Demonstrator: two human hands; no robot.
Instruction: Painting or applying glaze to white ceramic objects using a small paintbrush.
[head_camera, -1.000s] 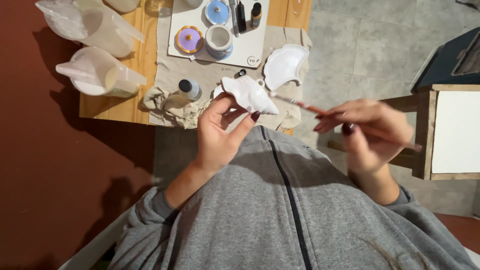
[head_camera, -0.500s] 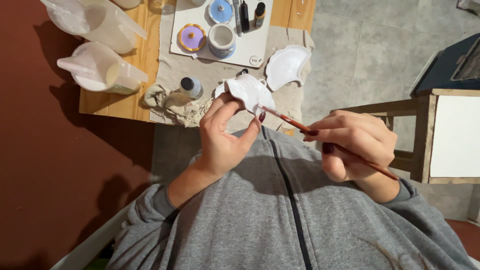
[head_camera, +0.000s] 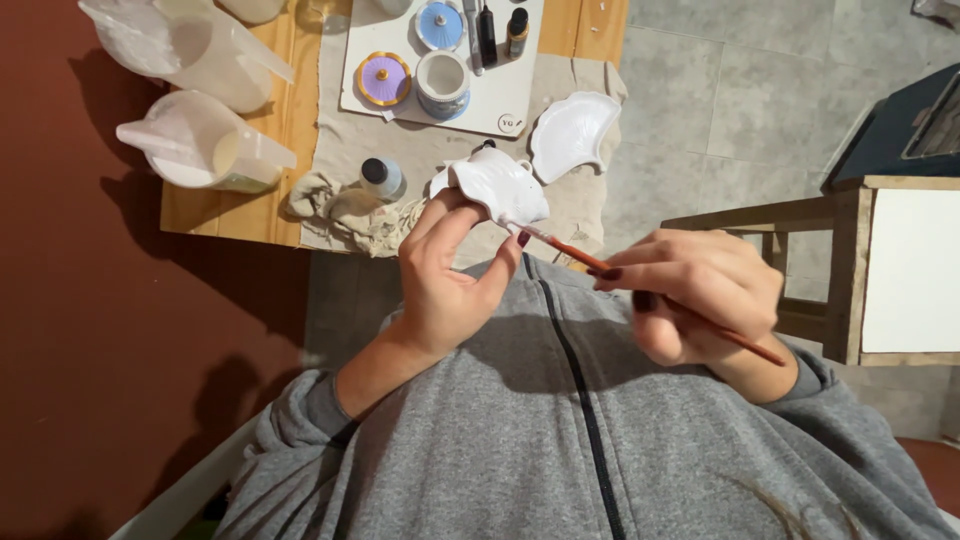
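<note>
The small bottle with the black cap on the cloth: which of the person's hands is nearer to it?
Left. The left hand sits just below-right of the small bottle, holding a white ceramic piece. The right hand is far off to the right, holding a brush.

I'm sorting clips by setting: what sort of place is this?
Probably a home craft or ceramics-painting corner. The left hand holds a white ceramic piece, the right hand a brush, above a wooden table with plastic jugs and small paint pots.

The person wears a grey zip-up hoodie with pushed-up sleeves and dark-painted fingernails.
</note>
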